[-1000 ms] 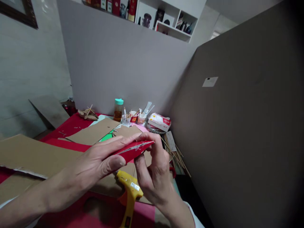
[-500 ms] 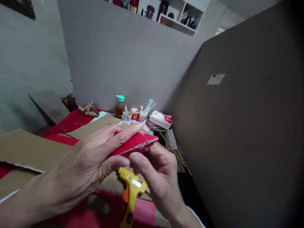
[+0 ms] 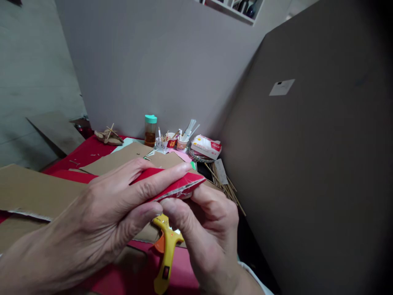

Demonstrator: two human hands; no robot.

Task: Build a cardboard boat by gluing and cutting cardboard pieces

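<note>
Between my hands is a folded piece of red cardboard (image 3: 187, 180) with a pale, rough edge and thin glue strands along it. My left hand (image 3: 113, 209) grips it from the left, fingers laid over the top and thumb underneath. My right hand (image 3: 205, 229) pinches its lower right side, thumb close to the left thumb; some of its fingers are hidden behind the piece. Below the hands a yellow glue gun (image 3: 168, 254) with an orange trigger lies on the table, partly covered by my right hand.
Brown cardboard sheets (image 3: 27, 192) lie at left on the red table cover (image 3: 69, 162). Behind stand a bottle with a teal lid (image 3: 150, 131), cups of sticks (image 3: 182, 144) and a white-red packet (image 3: 205, 146). Thin wooden sticks (image 3: 229, 190) lie beside the grey partition (image 3: 294, 172).
The view has tilted down slightly, so the shelf has mostly left the top. Both hands keep hold of the red cardboard; my right hand has shifted a little and covers more of the glue gun.
</note>
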